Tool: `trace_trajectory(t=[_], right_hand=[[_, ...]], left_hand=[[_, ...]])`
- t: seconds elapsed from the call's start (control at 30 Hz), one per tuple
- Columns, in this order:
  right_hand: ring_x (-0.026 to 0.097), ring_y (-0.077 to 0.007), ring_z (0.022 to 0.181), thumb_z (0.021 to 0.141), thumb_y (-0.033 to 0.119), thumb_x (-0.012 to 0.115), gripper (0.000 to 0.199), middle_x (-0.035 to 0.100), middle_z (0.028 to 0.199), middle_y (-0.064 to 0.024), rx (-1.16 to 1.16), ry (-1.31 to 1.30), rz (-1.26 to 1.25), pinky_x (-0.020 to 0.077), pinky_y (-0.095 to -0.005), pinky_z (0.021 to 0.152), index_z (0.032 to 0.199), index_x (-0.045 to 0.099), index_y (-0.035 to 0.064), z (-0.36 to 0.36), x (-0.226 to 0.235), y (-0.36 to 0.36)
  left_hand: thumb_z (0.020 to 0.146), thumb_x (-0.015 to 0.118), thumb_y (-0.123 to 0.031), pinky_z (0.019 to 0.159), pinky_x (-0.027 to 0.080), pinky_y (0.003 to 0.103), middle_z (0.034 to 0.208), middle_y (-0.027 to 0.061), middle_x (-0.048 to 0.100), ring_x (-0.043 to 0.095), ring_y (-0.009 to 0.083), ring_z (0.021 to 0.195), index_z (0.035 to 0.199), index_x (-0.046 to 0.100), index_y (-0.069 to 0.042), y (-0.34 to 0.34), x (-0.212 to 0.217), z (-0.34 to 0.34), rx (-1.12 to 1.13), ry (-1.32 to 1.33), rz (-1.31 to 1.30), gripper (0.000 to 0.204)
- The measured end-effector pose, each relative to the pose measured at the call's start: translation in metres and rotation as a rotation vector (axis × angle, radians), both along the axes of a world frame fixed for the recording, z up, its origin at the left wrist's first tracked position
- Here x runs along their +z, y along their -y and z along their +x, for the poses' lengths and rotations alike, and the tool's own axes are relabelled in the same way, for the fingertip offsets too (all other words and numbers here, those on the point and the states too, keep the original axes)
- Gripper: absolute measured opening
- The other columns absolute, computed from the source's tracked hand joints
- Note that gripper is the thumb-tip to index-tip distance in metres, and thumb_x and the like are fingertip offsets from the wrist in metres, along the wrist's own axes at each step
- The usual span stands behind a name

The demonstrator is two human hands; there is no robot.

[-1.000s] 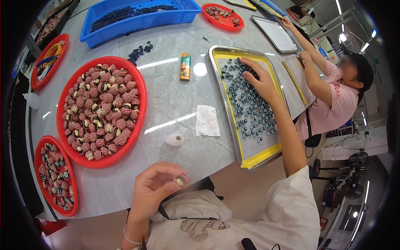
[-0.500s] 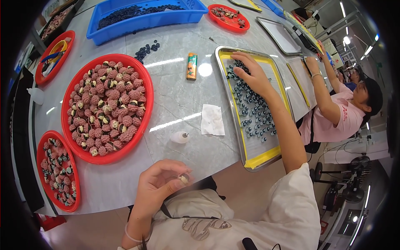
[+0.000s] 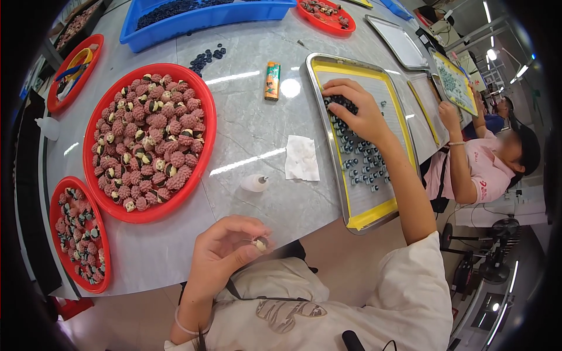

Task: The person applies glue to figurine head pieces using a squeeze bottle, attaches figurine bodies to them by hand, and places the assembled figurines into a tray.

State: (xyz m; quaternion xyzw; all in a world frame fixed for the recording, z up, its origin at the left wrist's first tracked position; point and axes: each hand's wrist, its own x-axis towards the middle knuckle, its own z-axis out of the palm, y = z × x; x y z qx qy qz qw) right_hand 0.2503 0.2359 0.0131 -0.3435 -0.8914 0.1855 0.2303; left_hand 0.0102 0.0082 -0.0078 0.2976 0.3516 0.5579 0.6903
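Note:
My left hand (image 3: 225, 251), above the table's front edge, pinches a small round piece (image 3: 260, 243), dark with a cream part. My right hand (image 3: 360, 117) reaches over a metal tray (image 3: 410, 137) with a yellow border. Its curled fingers are apart, and small dark pieces (image 3: 344, 104) show between thumb and fingertips. Several more small dark-and-pale blue pieces (image 3: 364, 161) stand in the tray, nearer to me. Between my hands lie a small white squeeze bottle (image 3: 254, 183) with a thin tip and a white tissue (image 3: 302, 158).
A large red tray (image 3: 212, 131) of pink fluted pieces stands left, beside a smaller red tray (image 3: 104, 257). Behind are a blue bin (image 3: 216, 20) of dark pieces, loose dark pieces (image 3: 202, 61) and an orange-green packet (image 3: 272, 82). A co-worker (image 3: 480, 164) in pink sits right.
My right hand stays over the dark pieces in the tray, its fingers shifted slightly. My left hand keeps its small piece. The co-worker's arms moved, and a yellow-edged tray of pale pieces now shows there.

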Motion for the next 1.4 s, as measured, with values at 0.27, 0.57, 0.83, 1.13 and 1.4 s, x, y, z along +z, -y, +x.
trace_trajectory(t=[0.27, 0.57, 0.83, 1.13, 1.4], right_hand=[[0.051, -0.0235, 0.096, 0.072, 0.003, 0.054, 0.022, 0.054, 0.102, -0.0114, -0.022, 0.02, -0.156, 0.0372, -0.0301, 0.084, 0.093, 0.057, 0.0002, 0.019, 0.014, 0.06], [0.035, -0.0206, 0.115, 0.084, 0.027, 0.043, 0.038, 0.043, 0.12, -0.0104, -0.227, -0.022, 0.004, 0.0224, -0.0294, 0.096, 0.114, 0.046, 0.0036, 0.076, -0.003, -0.022], [0.032, -0.0207, 0.118, 0.085, 0.032, 0.04, 0.043, 0.042, 0.122, -0.009, 0.014, -0.05, -0.169, 0.0208, -0.03, 0.097, 0.117, 0.044, 0.0043, 0.05, -0.014, -0.023], [0.037, -0.0227, 0.114, 0.081, 0.032, 0.045, 0.041, 0.044, 0.12, -0.0105, 0.14, 0.007, -0.209, 0.0243, -0.0325, 0.096, 0.11, 0.05, 0.0039, 0.033, -0.004, 0.006], [0.041, -0.0249, 0.11, 0.079, 0.033, 0.047, 0.042, 0.047, 0.116, -0.0118, 0.159, 0.055, -0.18, 0.0281, -0.0333, 0.093, 0.108, 0.051, 0.0027, 0.037, 0.004, 0.04]], left_hand=[[0.073, 0.055, 0.006, 0.079, 0.047, 0.034, 0.095, 0.0117, 0.05, 0.052, 0.0191, 0.089, 0.094, 0.052, 0.004, -0.001, -0.002, -0.006, -0.086, 0.078, 0.002, 0.021], [0.072, 0.062, -0.009, 0.064, 0.048, 0.028, 0.089, 0.0127, 0.052, 0.057, 0.0198, 0.077, 0.088, 0.05, 0.001, -0.001, 0.001, 0.002, -0.001, -0.041, 0.011, 0.022], [0.073, 0.061, -0.008, 0.064, 0.048, 0.028, 0.089, 0.0118, 0.052, 0.058, 0.0198, 0.077, 0.089, 0.05, 0.0, -0.001, 0.0, 0.003, -0.008, -0.065, 0.017, 0.021], [0.072, 0.062, -0.01, 0.064, 0.049, 0.027, 0.089, 0.0117, 0.051, 0.058, 0.0196, 0.077, 0.088, 0.049, 0.0, -0.003, 0.001, 0.004, 0.002, -0.052, 0.008, 0.023], [0.073, 0.057, 0.001, 0.072, 0.047, 0.029, 0.093, 0.014, 0.051, 0.056, 0.0206, 0.083, 0.093, 0.05, 0.004, -0.003, -0.004, 0.0, -0.041, 0.026, 0.041, 0.022]])
